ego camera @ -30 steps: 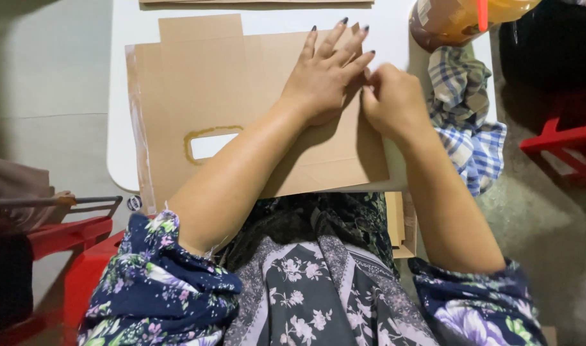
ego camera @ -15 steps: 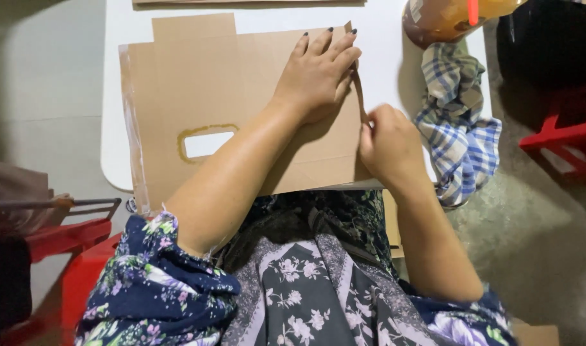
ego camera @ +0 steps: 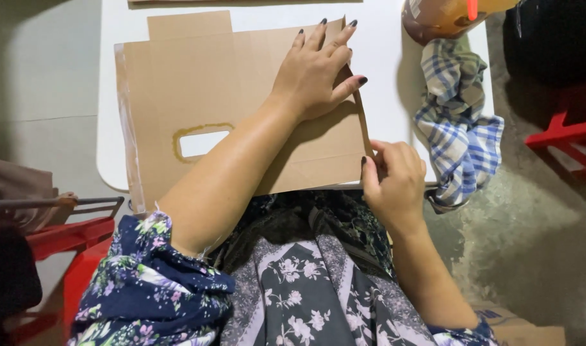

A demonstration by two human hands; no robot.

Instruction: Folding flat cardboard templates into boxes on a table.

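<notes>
The flat cardboard sheet (ego camera: 229, 109) lies on the white surface (ego camera: 389, 102), its right edge only partly creased. My left hand (ego camera: 315, 74) presses it down, fingers spread; my right hand (ego camera: 395, 182) pinches the lower right corner. A checked cloth (ego camera: 459, 128) lies beside.
</notes>
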